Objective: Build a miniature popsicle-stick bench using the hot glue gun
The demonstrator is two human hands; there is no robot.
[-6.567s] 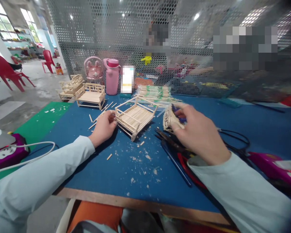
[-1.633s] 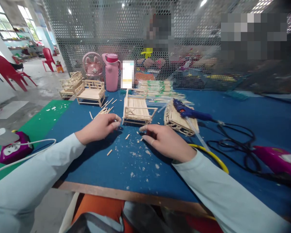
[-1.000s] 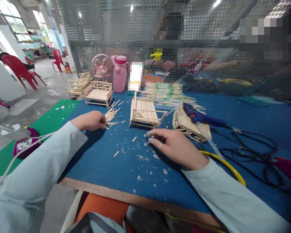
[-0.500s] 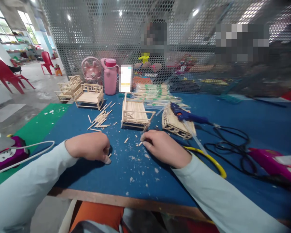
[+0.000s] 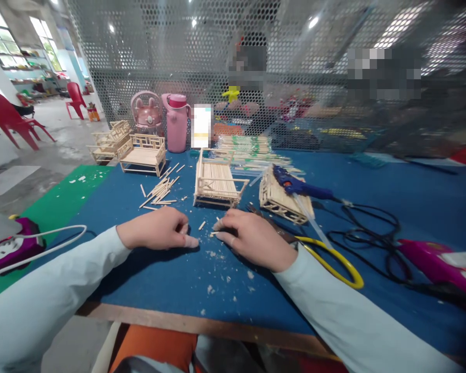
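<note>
My left hand [image 5: 155,228] is above the blue table with its fingers curled in and the thumb pressed close to them; whatever it may hold is hidden. A short piece of wooden stick [image 5: 214,233] shows at the fingertips of my right hand [image 5: 250,237], pinched between thumb and forefinger. Another short piece [image 5: 202,226] lies between the two hands. Just beyond stands a small model bench of wooden sticks [image 5: 217,178]. A pair of pliers with yellow handles [image 5: 349,277] lies partly under my right hand and wrist.
A blue glue gun [image 5: 295,184] rests on another stick model [image 5: 281,199] at right, its black cable [image 5: 373,223] looping nearby. Loose sticks [image 5: 163,191] lie at left before more stick benches [image 5: 142,155]. Behind are a pink bottle [image 5: 176,124], bundled sticks [image 5: 244,147] and a mesh screen [image 5: 202,57].
My left hand has moved right and slightly away from me, closer to my right hand. My right hand has shifted a little left, uncovering more of the pliers.
</note>
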